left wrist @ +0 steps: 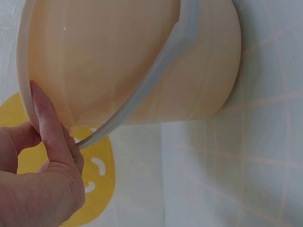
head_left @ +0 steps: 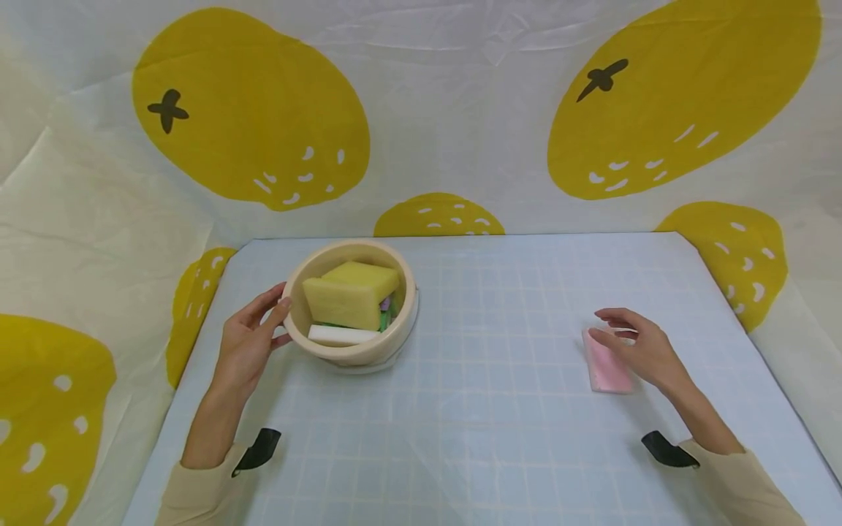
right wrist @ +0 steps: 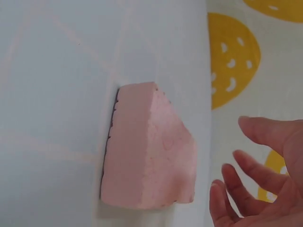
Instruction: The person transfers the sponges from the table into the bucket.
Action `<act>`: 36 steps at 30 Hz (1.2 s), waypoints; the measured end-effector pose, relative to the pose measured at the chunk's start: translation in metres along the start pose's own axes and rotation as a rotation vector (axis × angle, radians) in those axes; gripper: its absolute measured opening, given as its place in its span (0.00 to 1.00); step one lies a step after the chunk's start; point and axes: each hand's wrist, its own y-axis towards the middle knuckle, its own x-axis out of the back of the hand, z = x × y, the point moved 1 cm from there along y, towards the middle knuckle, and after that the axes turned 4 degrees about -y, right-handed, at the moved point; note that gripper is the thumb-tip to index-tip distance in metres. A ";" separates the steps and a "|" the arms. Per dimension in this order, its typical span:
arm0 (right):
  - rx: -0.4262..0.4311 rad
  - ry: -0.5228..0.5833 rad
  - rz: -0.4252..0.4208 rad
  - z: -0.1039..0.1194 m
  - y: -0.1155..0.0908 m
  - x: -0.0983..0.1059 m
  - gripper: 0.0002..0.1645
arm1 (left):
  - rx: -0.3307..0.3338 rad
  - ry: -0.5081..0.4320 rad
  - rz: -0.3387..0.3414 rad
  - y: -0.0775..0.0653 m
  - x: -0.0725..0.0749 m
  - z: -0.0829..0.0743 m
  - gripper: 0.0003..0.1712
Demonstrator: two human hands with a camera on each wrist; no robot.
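Observation:
A cream bucket [head_left: 399,343] stands at the left of the table, its pale handle [left wrist: 142,90] hanging down along the side. My left hand [head_left: 246,343] pinches the bucket's rim from the left, with the thumb and fingers on either side of it. Inside lie two yellow sponges [head_left: 342,302], a white block [head_left: 342,335] and partly hidden green and purple things. On the right, a pink block [head_left: 608,369], perhaps a sponge, lies on the table. Over its far end hovers my right hand [head_left: 641,348], fingers loosely bent and apart from the block in the right wrist view.
A pale blue checked cloth [head_left: 473,438] covers the table. White sheeting [head_left: 460,109] with large yellow fruit prints rises at the back and both sides. Each wrist bears a black strap piece [head_left: 667,449] near the beige sleeve.

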 end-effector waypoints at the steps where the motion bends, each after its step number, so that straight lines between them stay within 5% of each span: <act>1: -0.011 -0.001 0.005 -0.002 -0.001 0.000 0.33 | -0.001 -0.002 0.001 0.000 0.000 0.000 0.37; 19: -0.138 -0.057 0.123 -0.030 -0.011 -0.007 0.49 | -0.008 -0.003 0.005 -0.001 0.000 0.001 0.38; 36: -0.077 -0.068 0.110 -0.015 -0.001 0.003 0.38 | -0.015 0.030 0.002 -0.001 0.000 0.001 0.37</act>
